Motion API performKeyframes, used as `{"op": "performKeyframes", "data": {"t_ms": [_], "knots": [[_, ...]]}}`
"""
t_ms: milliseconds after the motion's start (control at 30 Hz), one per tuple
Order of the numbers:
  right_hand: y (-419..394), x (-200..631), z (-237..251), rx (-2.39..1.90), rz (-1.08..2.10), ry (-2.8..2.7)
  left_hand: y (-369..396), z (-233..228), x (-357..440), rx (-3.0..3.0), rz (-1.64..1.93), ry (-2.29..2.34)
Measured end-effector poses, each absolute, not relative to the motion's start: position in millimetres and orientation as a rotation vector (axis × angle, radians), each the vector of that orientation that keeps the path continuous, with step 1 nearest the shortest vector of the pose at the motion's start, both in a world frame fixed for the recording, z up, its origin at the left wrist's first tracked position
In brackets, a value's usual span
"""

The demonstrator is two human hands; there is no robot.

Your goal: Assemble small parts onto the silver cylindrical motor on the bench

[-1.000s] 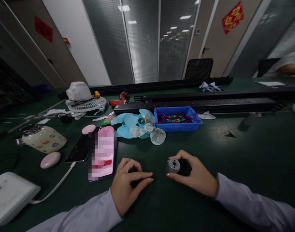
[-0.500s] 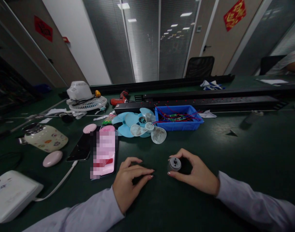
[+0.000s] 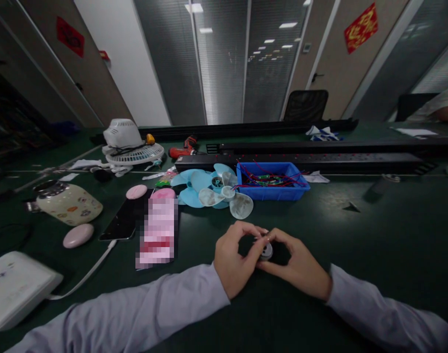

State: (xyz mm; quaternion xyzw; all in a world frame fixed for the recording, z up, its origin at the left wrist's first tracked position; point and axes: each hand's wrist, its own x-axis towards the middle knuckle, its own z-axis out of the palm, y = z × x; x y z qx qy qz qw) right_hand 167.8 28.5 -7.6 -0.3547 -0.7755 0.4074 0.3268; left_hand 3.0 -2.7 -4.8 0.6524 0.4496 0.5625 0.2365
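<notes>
A small grey metal cylinder (image 3: 267, 252), with a round top face that has holes in it, stands in front of me, partly covered by fingers. My right hand (image 3: 299, 262) grips it from the right, thumb on the near side and index finger on the far side. Over the upper left of the cylinder, my left hand (image 3: 236, 257) has its thumb and fingertips brought together in a pinch. Whether a tiny part sits between those fingertips is hidden. Beyond the hands lie light blue and clear fan blades (image 3: 212, 189).
A blue bin (image 3: 273, 191) of wired circuit boards stands behind the hands. Leftward lie a phone with a pixelated screen (image 3: 158, 230), a black phone (image 3: 126, 218), a floral bottle (image 3: 71, 203) and a white box (image 3: 20, 289) with a cable. Long black rails (image 3: 301, 163) cross the back.
My left hand has moved right to the cylinder and closed into a pinch at its top. My right hand keeps its grip in nearly the same place.
</notes>
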Motion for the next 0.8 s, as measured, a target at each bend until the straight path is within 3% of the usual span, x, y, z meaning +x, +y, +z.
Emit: {"op": "performKeyframes", "data": {"t_ms": [800], "knots": [[26.6, 167.1, -6.1, -0.928, 1.085, -2.034, -11.1, -3.6, 0.6, 1.738, 1.532, 1.171]]}}
